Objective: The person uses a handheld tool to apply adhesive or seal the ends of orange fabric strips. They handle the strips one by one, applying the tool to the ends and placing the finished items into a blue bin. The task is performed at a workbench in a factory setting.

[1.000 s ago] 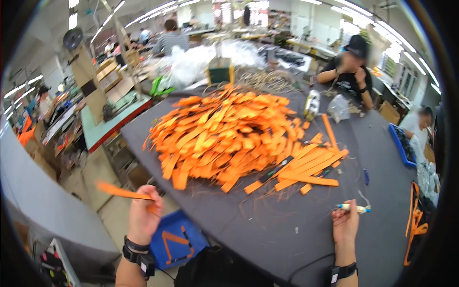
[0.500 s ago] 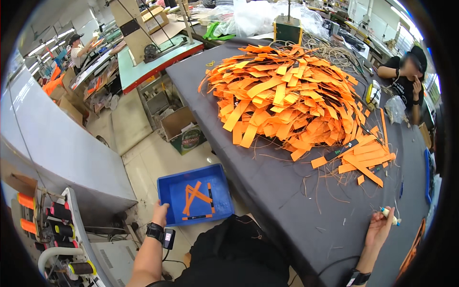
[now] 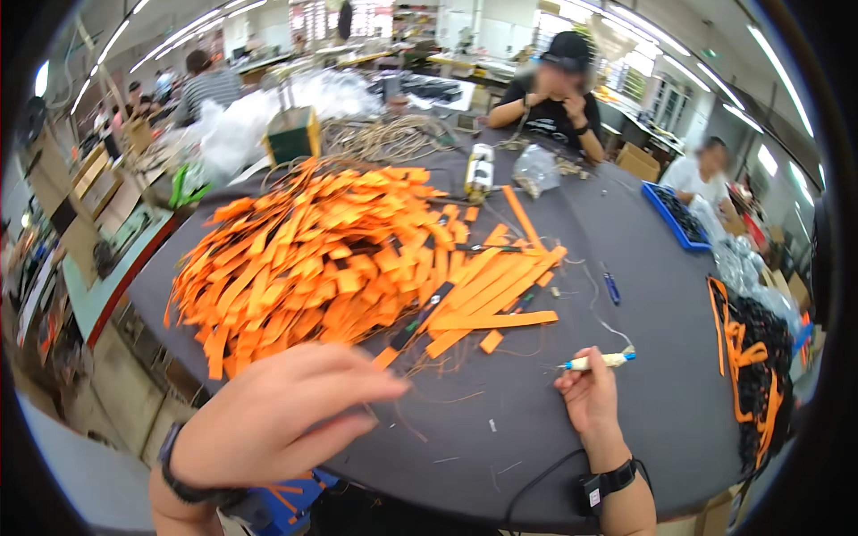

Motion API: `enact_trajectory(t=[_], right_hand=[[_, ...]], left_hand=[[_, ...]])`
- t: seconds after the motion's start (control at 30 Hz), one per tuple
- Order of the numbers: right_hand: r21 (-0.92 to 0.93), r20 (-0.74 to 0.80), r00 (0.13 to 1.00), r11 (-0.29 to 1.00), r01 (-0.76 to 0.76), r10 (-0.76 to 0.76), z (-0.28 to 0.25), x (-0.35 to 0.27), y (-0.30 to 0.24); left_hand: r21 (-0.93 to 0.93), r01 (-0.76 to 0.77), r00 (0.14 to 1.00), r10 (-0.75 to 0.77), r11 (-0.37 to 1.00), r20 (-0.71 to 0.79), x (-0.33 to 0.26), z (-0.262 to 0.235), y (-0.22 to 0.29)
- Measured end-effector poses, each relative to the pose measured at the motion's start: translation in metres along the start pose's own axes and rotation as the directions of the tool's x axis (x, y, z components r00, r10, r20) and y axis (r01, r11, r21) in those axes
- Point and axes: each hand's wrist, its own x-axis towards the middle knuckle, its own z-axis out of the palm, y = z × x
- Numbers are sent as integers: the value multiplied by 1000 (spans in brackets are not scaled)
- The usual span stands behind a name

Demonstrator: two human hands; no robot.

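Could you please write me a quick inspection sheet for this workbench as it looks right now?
Surface: dark round table, thread scraps near its front edge.
Job's things: big pile of orange straps; pen-like tool.
Clutter: blue tray, clear bag, blue pen.
Hands: left hand open, raised toward the pile; right hand grips the tool.
Cables: thin cord from the tool; coiled wire.
Surroundings: people seated at benches behind.

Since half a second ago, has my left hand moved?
Yes. The left hand has come up from the blue bin beside the table and now reaches toward the orange strips.
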Motion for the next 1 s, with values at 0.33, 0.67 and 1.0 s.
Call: enact_trajectory(t=[0.33,0.67,1.0], right_hand=[[-32,59,989,990,140,-137,11,-11,-48],[0,23,988,988,152,-152,-6,-1,-52],[-102,190,981,995,-13,32,9,-13,-20]], left_hand=[[486,-34,995,-14,873,95,150,165,-105],[70,116,970,-128,991,206,152,132,-72],[178,-55,976,14,982,219,95,142,-71]])
